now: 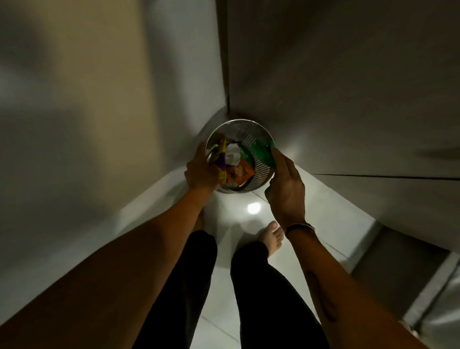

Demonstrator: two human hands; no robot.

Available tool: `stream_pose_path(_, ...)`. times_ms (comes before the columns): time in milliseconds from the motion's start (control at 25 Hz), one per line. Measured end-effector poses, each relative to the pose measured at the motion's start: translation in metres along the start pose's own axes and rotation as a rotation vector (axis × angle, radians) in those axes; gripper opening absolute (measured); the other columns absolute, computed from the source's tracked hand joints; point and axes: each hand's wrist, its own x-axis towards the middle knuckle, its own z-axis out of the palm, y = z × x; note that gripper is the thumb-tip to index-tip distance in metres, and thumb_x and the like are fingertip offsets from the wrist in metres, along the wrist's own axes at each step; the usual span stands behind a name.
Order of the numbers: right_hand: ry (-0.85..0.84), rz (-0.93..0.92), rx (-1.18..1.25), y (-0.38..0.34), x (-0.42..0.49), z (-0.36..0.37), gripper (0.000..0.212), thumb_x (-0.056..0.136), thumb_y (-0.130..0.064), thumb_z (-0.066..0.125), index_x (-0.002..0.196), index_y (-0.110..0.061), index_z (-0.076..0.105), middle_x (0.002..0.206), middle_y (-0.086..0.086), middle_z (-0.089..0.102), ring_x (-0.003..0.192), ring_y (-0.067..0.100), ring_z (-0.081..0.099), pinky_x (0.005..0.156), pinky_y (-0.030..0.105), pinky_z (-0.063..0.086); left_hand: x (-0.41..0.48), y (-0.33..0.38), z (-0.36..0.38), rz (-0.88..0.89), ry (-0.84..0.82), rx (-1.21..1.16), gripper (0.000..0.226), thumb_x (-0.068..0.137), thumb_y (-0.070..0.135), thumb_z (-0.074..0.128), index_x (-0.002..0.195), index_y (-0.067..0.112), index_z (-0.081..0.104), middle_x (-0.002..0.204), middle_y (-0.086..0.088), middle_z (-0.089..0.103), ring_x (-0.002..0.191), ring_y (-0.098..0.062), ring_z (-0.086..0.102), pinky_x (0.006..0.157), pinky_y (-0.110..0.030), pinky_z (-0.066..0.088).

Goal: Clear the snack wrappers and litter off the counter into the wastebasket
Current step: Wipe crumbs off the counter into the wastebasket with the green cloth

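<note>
Dim room, I'm looking down into corner. Grey wall on my right, meets paler wall at dark vertical seam. Beige strip further left, blurred. Glossy white tile floor under me w/ bright lamp reflection. Dark plinth along rt wall base.

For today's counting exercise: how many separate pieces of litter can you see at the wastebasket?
4: purple wrapper in left hand, green wrapper in right hand, white paper and orange wrapper inside the wastebasket. More may be hidden.
</note>
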Motion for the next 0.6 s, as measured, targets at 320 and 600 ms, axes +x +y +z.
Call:
stream_pose_path(320, 0.142, 0.017, 0.140, -0.145, -0.122, -0.205, 0.082, 0.086, 0.013, 0.066, 0.158, -0.021, 0.042, 0.154, 0.005, 0.053, 0.122, 0.006, 0.055, 0.110, 0.008, 0.044, -0.199, 0.074, -0.165, -0.245, -0.043, -0.387, 0.038, 0.091, 0.021, 0.077, 0.128, 0.025, 0.065, 0.129, -0.008, 0.071, 0.105, -0.036, 0.075, 0.079, -0.054, 0.066)
stream_pose_path(600, 0.267, -0.189, 0.193, -0.242, -0.153, -0.339, 0.069, 0.094, 0.010, 0.057, 0.155, -0.019, 0.046, 0.157, 0.003, 0.051, 0.144, 0.021, 0.052, 0.120, 0.045, 0.047, -0.305, 0.148, -0.248, -0.189, -0.050, -0.606, 0.024, 0.091, 0.033, 0.079, 0.110, 0.037, 0.065, 0.122, -0.009, 0.069, 0.079, -0.026, 0.069, 0.049, -0.043, 0.064)
